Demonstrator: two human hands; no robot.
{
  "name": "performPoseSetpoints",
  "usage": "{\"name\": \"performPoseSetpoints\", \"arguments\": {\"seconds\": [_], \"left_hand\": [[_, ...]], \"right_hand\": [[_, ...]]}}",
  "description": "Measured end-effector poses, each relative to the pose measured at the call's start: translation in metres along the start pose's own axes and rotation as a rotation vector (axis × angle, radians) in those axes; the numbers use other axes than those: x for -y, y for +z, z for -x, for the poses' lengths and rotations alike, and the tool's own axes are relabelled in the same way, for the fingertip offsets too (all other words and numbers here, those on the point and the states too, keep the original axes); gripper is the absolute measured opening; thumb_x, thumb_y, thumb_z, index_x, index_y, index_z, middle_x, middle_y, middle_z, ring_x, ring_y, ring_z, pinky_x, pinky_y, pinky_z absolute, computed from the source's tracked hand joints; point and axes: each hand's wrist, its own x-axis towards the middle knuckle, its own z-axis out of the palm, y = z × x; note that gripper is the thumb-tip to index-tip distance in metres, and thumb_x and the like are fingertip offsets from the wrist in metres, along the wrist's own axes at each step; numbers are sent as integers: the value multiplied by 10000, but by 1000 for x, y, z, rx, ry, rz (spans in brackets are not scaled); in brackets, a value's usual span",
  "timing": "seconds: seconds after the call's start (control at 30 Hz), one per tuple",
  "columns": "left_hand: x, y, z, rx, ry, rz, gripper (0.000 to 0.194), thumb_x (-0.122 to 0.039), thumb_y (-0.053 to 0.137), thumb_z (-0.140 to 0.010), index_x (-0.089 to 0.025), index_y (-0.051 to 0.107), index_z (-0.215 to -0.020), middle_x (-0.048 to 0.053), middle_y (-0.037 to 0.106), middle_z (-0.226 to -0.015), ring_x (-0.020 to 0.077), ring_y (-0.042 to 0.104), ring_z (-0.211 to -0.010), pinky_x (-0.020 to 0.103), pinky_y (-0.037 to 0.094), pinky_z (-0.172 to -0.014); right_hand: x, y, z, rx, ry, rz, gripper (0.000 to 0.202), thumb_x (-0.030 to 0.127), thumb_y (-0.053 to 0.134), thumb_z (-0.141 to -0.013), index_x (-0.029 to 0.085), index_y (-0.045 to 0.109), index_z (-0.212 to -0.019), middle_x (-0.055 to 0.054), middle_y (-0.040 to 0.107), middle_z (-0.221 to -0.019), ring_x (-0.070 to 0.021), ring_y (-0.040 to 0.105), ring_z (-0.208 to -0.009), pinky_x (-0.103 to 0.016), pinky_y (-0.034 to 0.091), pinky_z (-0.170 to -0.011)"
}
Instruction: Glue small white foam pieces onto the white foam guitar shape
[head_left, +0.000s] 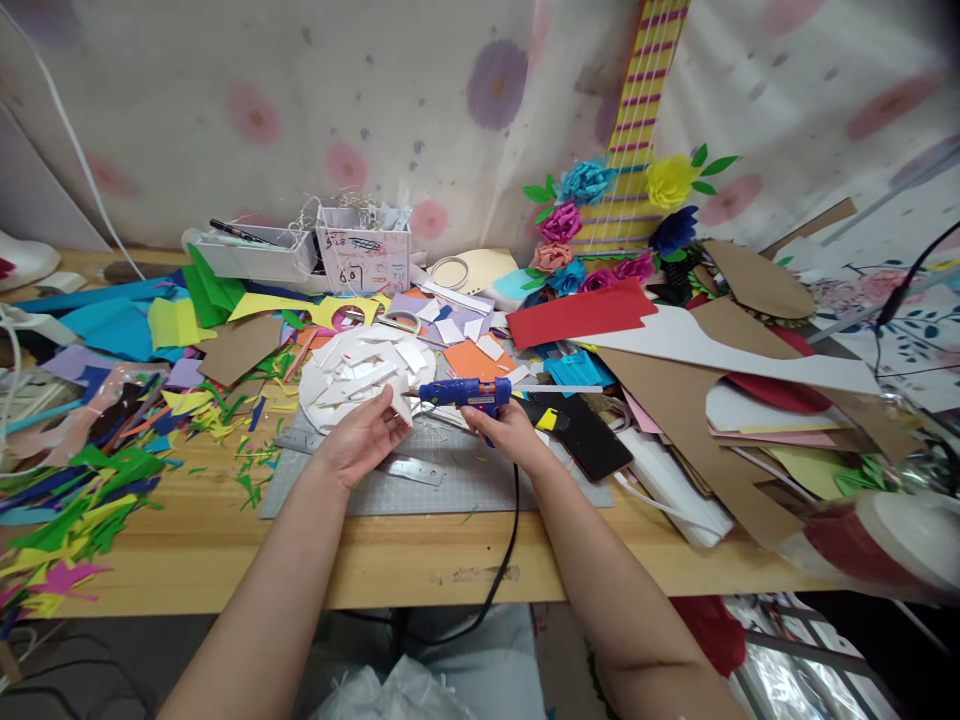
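Observation:
My right hand [506, 428] is closed round the grip of a blue glue gun [469, 392], which lies level with its nozzle to the left. A white glue stick [562, 388] pokes out of its back end. Between the thumb and fingers of my left hand [367, 437] is a small white piece of foam board [403, 402], held up at the nozzle; whether they touch I cannot tell. Behind it sits a round white disc [319, 375] heaped with white strips. A steel ruler [412, 468] lies on the grey cutting mat [480, 490] below my hands.
Coloured paper scraps [97, 480] cover the table's left side. A black phone [589, 440] lies right of the mat, near cardboard offcuts [667, 400]. White boxes [367, 250] and a yellow guitar shape [634, 130] with paper flowers stand at the back. The gun's black cord [514, 540] hangs over the front edge.

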Motion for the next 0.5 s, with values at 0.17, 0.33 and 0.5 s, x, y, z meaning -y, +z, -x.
{"name": "performPoseSetpoints", "arguments": {"seconds": [0.17, 0.33, 0.5], "left_hand": [[2, -2, -1, 16, -12, -26, 138, -235, 608, -848, -155, 658, -948, 41, 669, -814, 104, 609, -673, 225, 527, -607], [1, -1, 1, 20, -12, -25, 164, -252, 637, -827, -152, 661, -954, 56, 675, -856, 109, 608, -696, 228, 520, -622], [-6, -4, 0, -21, 96, 21, 168, -285, 665, -802, -161, 671, -915, 48, 678, -893, 109, 602, -758, 226, 512, -683]], "right_hand": [[-5, -2, -2, -37, -35, 41, 381, 567, 609, -706, 197, 564, -631, 20, 483, -511, -129, 457, -539, -265, 374, -531], [-4, -3, -2, -55, -44, 23, 381, 572, 622, -688, 195, 596, -642, 10, 522, -539, -126, 463, -539, -261, 380, -527], [-5, -2, -5, -116, -23, -45, 397, 579, 631, -675, 184, 621, -634, -9, 575, -601, -103, 440, -500, -261, 382, -513]]}}
